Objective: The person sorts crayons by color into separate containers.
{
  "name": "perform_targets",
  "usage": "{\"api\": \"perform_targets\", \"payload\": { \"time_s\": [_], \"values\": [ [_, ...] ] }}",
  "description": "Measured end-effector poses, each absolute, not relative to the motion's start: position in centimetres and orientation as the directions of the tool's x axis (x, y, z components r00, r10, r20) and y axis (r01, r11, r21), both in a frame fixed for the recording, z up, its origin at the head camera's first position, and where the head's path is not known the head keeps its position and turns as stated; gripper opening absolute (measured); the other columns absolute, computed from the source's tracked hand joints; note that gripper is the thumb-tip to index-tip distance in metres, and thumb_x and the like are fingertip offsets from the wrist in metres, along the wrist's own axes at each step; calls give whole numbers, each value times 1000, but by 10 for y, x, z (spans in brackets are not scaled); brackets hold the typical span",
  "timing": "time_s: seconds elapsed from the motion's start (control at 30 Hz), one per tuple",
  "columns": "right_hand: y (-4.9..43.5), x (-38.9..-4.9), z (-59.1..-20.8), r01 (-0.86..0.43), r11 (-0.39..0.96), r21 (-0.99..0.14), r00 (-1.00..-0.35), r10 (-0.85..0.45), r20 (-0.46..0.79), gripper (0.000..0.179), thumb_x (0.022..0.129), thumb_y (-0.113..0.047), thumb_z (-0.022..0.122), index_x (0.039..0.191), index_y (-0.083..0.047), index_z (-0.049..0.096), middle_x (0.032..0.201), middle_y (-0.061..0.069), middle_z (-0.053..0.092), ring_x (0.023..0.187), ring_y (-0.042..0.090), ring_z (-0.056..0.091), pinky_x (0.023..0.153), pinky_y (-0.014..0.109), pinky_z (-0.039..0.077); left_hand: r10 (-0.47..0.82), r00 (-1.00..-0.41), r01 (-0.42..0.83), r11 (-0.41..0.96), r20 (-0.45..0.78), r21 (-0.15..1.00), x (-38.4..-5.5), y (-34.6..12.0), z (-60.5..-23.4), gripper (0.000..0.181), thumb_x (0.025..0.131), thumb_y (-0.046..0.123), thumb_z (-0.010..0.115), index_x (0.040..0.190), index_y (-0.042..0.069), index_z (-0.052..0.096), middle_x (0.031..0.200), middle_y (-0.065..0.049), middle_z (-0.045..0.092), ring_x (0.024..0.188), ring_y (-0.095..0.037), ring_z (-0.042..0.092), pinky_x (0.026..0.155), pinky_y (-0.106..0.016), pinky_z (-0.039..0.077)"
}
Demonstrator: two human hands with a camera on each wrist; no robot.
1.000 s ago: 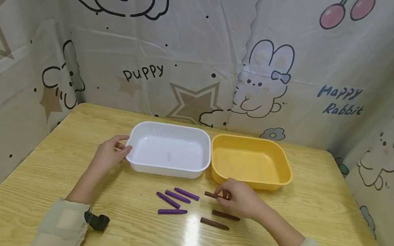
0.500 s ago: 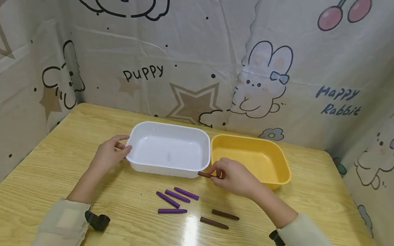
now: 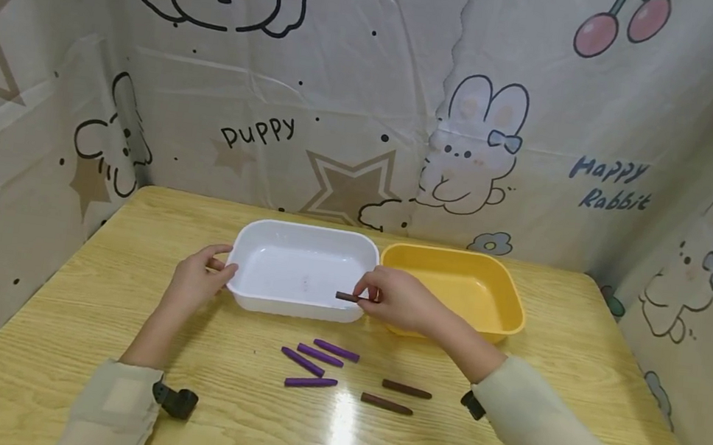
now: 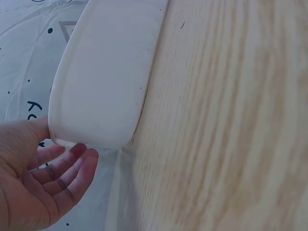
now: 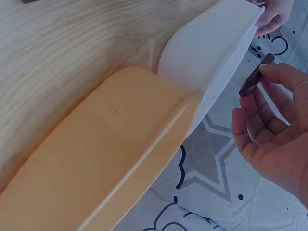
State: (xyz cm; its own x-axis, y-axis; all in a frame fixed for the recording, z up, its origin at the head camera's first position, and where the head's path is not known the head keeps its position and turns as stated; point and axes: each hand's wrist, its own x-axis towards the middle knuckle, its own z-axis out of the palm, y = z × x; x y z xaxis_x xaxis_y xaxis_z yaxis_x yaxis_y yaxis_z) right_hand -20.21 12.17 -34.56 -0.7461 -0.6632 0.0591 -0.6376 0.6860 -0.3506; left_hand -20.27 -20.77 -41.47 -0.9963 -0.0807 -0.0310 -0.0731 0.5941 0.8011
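My right hand [image 3: 402, 299] pinches a brown crayon [image 3: 346, 297] between thumb and fingers, over the right end of the white plastic tub [image 3: 302, 310]. The right wrist view shows the held crayon [image 5: 256, 76] above the tubs. At the tub's left end my left hand [image 3: 197, 279] grips the rim; in the left wrist view, the thumb and curled fingers of this hand [image 4: 57, 178] meet the tub's end wall [image 4: 103, 137]. Two brown crayons [image 3: 406, 389] lie on the table, right of several purple crayons [image 3: 320, 355].
A yellow plastic tub [image 3: 461, 291] stands against the white tub's right end, partly hidden by the right forearm. Both are on a wood-grain table [image 3: 226, 414]. A printed cloth [image 3: 358, 104] hangs behind and at both sides.
The right hand has lifted the brown crayon from the table and carried it up and left, past the yellow tub's front, to above the white tub. The left hand stays at the rim.
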Motion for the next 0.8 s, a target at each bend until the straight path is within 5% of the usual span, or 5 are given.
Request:
{"api": "perform_targets", "payload": {
  "time_s": [0.8],
  "values": [
    [70,-241,-372,-610,736,-294,-764,-645,-29,11,86,-19,66,95,-15,70,79,0,61,72,13,50,67,25,43,-91,-996,-63,585,-12,809,-202,-207,-417,49,93,23,57,135,2,45,106,-24,61,69,-15,62,58,-21,49]
  ]
}}
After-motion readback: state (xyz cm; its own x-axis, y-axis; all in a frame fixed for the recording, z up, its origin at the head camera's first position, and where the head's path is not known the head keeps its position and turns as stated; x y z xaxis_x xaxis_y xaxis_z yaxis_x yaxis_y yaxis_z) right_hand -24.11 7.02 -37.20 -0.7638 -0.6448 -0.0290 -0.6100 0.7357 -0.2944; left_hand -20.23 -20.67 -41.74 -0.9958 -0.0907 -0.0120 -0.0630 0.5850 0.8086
